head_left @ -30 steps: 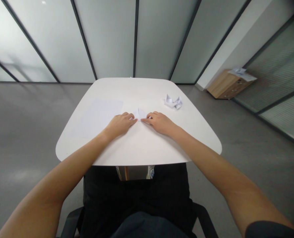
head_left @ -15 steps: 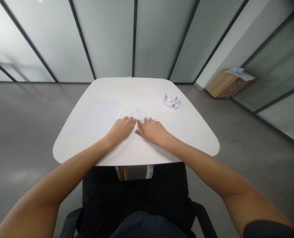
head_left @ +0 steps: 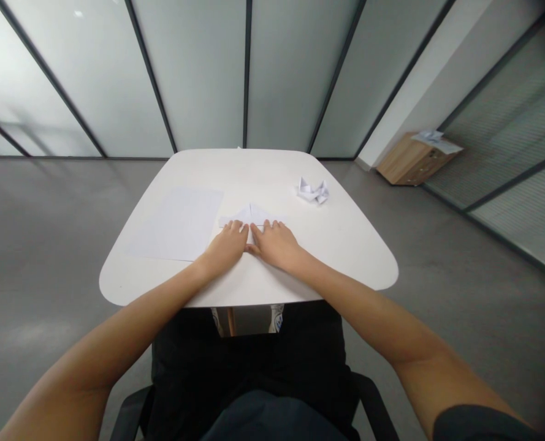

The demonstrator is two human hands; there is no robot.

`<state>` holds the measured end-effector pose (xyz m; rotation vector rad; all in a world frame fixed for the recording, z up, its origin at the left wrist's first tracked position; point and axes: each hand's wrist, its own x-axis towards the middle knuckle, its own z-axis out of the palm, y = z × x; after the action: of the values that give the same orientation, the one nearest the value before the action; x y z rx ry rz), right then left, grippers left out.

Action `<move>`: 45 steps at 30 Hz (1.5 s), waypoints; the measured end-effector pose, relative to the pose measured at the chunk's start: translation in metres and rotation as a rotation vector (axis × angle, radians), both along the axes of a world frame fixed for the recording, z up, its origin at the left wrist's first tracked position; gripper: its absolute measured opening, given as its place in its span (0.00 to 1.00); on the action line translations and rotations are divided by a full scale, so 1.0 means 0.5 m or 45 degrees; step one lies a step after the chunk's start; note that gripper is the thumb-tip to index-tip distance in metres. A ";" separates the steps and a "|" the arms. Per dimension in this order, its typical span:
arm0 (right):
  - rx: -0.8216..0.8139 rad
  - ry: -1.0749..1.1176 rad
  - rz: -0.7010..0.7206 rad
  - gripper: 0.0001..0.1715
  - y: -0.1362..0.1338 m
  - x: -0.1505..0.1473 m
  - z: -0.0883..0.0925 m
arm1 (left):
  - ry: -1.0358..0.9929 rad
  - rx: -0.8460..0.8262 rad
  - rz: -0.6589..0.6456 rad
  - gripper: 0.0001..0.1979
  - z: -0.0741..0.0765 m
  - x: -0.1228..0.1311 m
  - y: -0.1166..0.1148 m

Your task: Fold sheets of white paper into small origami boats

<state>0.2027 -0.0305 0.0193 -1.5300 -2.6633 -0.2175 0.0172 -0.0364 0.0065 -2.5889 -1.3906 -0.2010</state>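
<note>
A folded white paper (head_left: 250, 215) lies in the middle of the white table (head_left: 254, 174), with a peaked, triangular shape and a crease up its centre. My left hand (head_left: 226, 247) rests flat with its fingertips on the paper's near edge. My right hand (head_left: 274, 244) lies the same way, its thumb close to my left hand. Neither hand closes around the paper, and the fingers cover its lower part.
A flat white sheet (head_left: 175, 223) lies on the table's left side, and a crumpled paper boat (head_left: 312, 192) stands at the far right. Beyond the table, a wooden cabinet (head_left: 412, 159) with papers on top stands on the grey floor by the glass wall.
Both hands have slid toward me and closer together. More of the folded paper now shows above the fingers, spread wider than a second ago.
</note>
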 end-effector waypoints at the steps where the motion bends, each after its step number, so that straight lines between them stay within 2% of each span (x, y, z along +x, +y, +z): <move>1: -0.004 -0.012 -0.001 0.50 -0.001 0.000 0.003 | -0.011 -0.011 0.005 0.21 -0.003 -0.002 0.000; 7: -0.027 -0.020 -0.036 0.53 -0.009 -0.002 0.011 | -0.122 -0.040 0.012 0.18 -0.007 -0.010 -0.003; 14: -0.026 0.046 -0.060 0.53 -0.017 0.018 0.004 | -0.145 0.007 -0.007 0.22 -0.012 -0.014 -0.013; 19: -0.090 0.088 -0.079 0.53 -0.016 0.043 -0.001 | -0.185 -0.032 0.101 0.29 -0.016 -0.019 -0.020; 24: -0.100 0.103 -0.105 0.52 -0.016 0.080 -0.004 | -0.155 -0.059 0.182 0.30 -0.009 -0.022 -0.029; 30: -0.078 0.098 -0.101 0.43 -0.014 0.122 -0.007 | -0.122 -0.114 0.165 0.30 0.002 -0.032 -0.019; 33: -0.050 0.083 -0.097 0.33 -0.007 0.143 0.001 | -0.096 -0.120 0.151 0.27 0.004 -0.037 -0.014; 35: -0.059 0.083 -0.156 0.25 0.004 0.158 0.008 | -0.086 -0.113 0.146 0.26 0.003 -0.038 -0.013; 37: -0.048 0.107 -0.214 0.23 0.019 0.170 0.012 | -0.073 -0.112 0.138 0.28 0.002 -0.039 -0.013; 39: 0.036 0.160 -0.159 0.23 0.037 0.173 0.009 | -0.060 -0.121 0.130 0.29 0.002 -0.040 -0.015; 41: 0.068 0.182 0.007 0.27 0.051 0.165 0.001 | -0.052 -0.136 0.126 0.28 0.004 -0.041 -0.016; 45: -0.153 0.153 0.313 0.38 0.066 0.139 -0.024 | -0.030 -0.175 0.133 0.27 0.013 -0.046 -0.015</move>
<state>0.2720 0.0023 0.0076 -1.1830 -2.7768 0.0468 -0.0056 -0.0441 0.0130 -2.6204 -1.5956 -0.1253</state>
